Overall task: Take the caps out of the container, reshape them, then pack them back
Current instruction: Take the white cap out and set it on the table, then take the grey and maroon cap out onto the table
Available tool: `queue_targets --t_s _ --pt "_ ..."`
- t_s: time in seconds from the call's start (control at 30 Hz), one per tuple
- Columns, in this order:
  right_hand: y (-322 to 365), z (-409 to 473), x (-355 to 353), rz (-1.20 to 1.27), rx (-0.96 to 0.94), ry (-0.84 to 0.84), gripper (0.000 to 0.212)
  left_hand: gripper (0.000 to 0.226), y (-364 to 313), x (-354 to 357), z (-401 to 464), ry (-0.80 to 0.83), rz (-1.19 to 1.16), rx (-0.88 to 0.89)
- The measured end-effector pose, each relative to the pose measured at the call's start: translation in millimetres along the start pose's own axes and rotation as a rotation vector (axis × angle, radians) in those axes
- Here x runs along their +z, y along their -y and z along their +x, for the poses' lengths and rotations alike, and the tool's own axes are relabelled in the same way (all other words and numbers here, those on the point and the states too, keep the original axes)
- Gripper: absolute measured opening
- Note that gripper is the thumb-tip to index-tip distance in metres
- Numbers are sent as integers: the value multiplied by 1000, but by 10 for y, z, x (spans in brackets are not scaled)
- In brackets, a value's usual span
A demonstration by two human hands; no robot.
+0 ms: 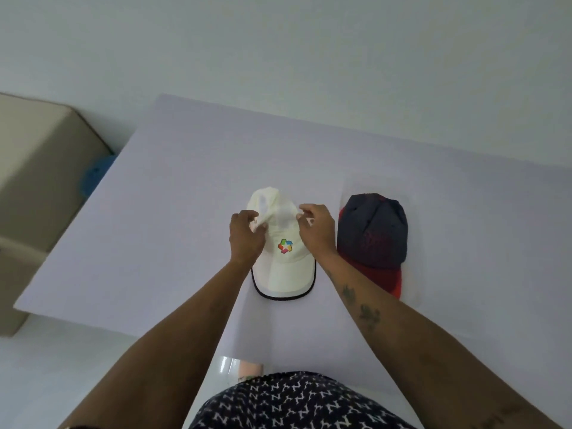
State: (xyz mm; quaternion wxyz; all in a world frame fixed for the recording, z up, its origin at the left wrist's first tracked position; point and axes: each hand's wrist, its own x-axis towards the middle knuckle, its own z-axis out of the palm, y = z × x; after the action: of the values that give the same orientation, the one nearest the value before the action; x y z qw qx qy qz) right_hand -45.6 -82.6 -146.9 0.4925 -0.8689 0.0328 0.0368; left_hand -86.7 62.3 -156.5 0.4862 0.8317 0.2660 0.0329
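Observation:
A cream cap (286, 270) with a colourful logo and a dark-edged brim lies in the middle of the white table (173, 193), brim toward me. My left hand (246, 238) pinches the crown's left side. My right hand (317, 230) pinches the crown's right side. To the right lies a dark navy cap (373, 230) with a red brim, touched by neither hand.
A beige cardboard box (37, 181) stands on the floor beyond the table's left edge, with a blue object (94, 176) beside it. The table's near edge is just in front of my body.

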Motion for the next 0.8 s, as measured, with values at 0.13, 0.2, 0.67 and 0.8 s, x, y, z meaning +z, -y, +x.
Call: queue_targets --t_s 0.13,0.2,0.67,0.8 --pt "83 161 -498 81 -31 -214 22 41 -435 179 -18 -38 46 165" --pt "-14 261 -844 89 45 -307 23 35 -686 379 -57 60 -19 269" --pt "-839 76 -1677 -157 365 -41 52 49 -1015 1733 -385 483 187 168" --pt "-745 88 -1692 -91 302 -147 27 27 -1053 1686 -361 467 105 183"
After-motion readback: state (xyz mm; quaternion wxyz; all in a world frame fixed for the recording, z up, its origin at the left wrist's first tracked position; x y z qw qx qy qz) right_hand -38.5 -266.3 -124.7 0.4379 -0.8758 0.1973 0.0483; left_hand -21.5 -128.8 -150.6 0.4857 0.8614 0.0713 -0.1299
